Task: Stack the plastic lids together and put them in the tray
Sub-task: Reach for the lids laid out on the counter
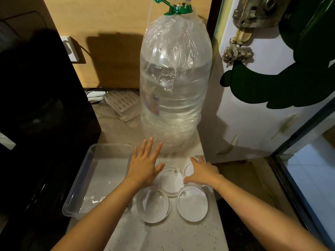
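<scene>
No legible text, brand, number or sign anywhere in frame. Water jug (175, 84), wrapped in clear film, carries blurred colour label (154, 105) low on its left side; lettering unreadable. Green cutout (297, 73) on white door right of jug shows no writing. Clear lids (192, 205) in front of jug and clear tray (98, 176) to front left bear no visible markings.
</scene>
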Tool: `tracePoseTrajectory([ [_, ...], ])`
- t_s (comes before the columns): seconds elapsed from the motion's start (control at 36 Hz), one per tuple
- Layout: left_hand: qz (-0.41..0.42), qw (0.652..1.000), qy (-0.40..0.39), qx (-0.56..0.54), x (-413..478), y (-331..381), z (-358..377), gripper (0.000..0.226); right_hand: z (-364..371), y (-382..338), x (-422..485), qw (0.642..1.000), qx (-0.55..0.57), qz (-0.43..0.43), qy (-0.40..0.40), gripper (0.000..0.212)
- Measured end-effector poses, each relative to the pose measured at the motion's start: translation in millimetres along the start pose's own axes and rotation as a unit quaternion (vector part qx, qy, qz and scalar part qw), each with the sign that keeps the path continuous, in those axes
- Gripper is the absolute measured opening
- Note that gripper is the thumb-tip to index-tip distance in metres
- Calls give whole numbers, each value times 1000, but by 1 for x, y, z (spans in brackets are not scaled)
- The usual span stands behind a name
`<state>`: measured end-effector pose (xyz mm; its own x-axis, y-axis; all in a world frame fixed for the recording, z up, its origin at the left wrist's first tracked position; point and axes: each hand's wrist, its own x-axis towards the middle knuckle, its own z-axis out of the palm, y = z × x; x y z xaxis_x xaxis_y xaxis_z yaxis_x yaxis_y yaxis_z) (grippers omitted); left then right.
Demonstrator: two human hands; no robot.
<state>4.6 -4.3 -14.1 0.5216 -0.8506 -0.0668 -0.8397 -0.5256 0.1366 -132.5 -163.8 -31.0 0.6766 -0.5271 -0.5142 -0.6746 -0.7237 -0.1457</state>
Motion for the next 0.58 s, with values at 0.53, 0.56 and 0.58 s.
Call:
tracePoseTrajectory([
  [0.53, 7, 1000, -18, 0, 2, 7, 1, 70, 1, -5, -6, 1000, -1, -19, -2, 102],
  [0.56, 7, 1000, -19, -5, 2, 7, 0, 68, 1, -4, -6, 1000, -2, -20, 0, 102],
  [0.58, 7, 1000, -21, -10, 2, 7, 0, 66, 1, -4, -6, 1000, -1, -21, 2, 102],
])
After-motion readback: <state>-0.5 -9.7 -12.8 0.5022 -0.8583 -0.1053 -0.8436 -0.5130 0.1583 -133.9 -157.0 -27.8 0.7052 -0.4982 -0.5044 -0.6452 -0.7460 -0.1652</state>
